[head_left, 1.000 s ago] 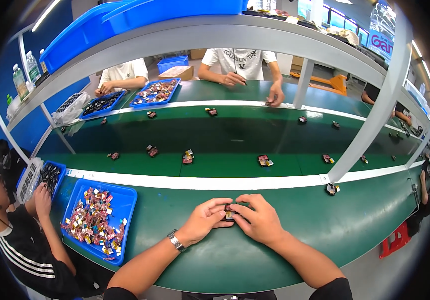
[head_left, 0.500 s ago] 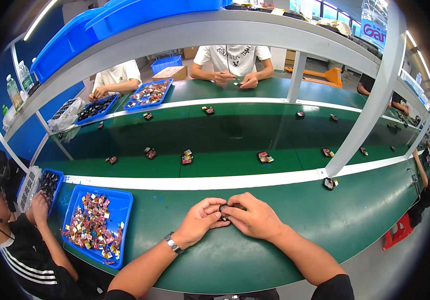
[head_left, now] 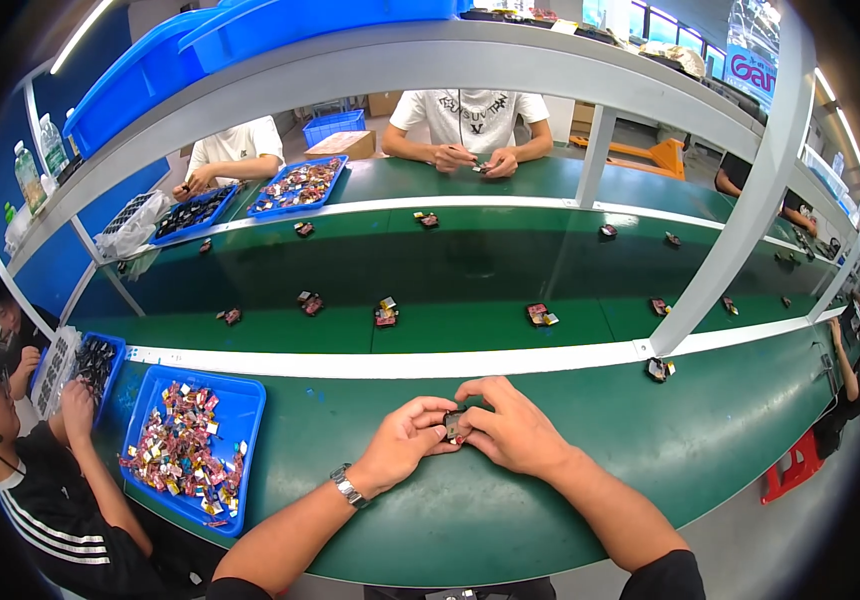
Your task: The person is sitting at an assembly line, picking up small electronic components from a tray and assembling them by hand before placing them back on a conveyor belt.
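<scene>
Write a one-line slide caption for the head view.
Left hand and right hand hold a black part at a green bench bearing a blue tray.

Blue wall L, windows upper R, grey flr.

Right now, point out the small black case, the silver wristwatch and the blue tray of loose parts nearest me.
Small black case (head_left: 453, 427): head view, middle of its visible face.
Silver wristwatch (head_left: 347, 485): head view, its metal band.
Blue tray (head_left: 237, 407): head view, bare inner floor near its far right corner.
</scene>
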